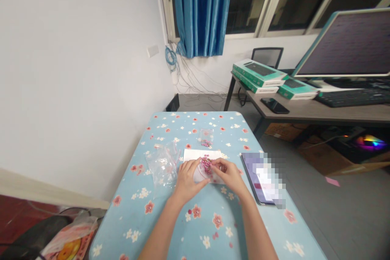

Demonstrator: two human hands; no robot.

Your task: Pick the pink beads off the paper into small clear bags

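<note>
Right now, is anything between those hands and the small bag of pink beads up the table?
Only a flat white sheet lies there, just beyond the left hand and right hand. Nothing upright stands before the small bag.

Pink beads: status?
Left hand and right hand at the pink beads. White paper beneath. Clear plastic bag lying left of the hands.
</note>
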